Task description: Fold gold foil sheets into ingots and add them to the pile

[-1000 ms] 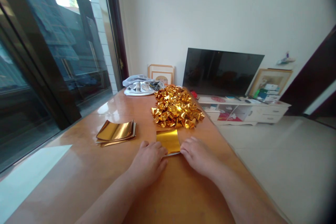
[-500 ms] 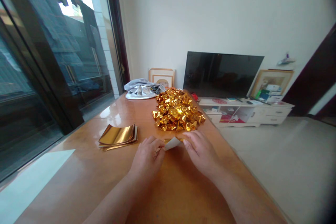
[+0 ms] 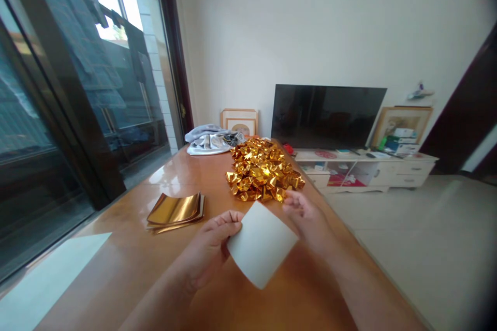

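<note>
Your left hand (image 3: 213,235) has a pale sheet (image 3: 262,244) pinched at its left corner, thumb on top and fingers tucked beneath, with no gap left in the grip. The sheet sits in front of you over the wooden table (image 3: 134,251), turned so that one corner points toward you, its plain face showing; you can't tell whether that near corner touches the wood. Your right hand (image 3: 306,217) is just beyond the sheet's right corner, fingers loosely curled and thumb close to them; the picture doesn't show whether anything is between those fingertips. They lie right by the near edge of the pile of folded gold foil pieces (image 3: 264,170). To your left is a stack of gold sheets (image 3: 174,209), slightly curved and unevenly squared, with a large pale green sheet (image 3: 58,274) nearer the table's left edge. Crumpled grey cloth (image 3: 209,142) rests at the far end, beside the pile.
</note>
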`<action>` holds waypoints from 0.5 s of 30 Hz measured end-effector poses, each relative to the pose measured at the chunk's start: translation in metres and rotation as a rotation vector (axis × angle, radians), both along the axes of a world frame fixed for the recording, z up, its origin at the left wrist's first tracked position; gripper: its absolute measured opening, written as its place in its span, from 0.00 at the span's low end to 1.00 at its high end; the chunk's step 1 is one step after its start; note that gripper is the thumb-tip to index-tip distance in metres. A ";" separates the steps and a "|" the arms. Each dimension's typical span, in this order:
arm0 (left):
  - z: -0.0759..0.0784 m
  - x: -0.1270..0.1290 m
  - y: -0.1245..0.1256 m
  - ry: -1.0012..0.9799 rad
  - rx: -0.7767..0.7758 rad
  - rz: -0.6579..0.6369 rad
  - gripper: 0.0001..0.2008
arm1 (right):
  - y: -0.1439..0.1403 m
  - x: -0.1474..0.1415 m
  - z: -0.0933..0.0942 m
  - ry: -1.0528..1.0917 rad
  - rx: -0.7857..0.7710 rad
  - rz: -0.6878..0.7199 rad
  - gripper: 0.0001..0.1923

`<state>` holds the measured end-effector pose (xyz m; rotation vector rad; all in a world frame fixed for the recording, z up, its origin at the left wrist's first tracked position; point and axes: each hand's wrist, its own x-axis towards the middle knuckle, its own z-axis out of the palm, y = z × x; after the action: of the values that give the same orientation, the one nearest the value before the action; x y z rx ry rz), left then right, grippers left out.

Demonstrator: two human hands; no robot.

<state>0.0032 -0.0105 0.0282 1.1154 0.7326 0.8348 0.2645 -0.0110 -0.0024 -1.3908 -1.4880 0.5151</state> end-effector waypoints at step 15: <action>-0.029 0.006 0.010 0.515 0.310 -0.007 0.08 | -0.026 -0.026 0.016 -0.585 0.127 0.493 0.13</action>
<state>0.0089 -0.0008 -0.0006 1.6419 1.0452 0.6710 0.2389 -0.0375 0.0132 -1.1158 -2.3237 0.3081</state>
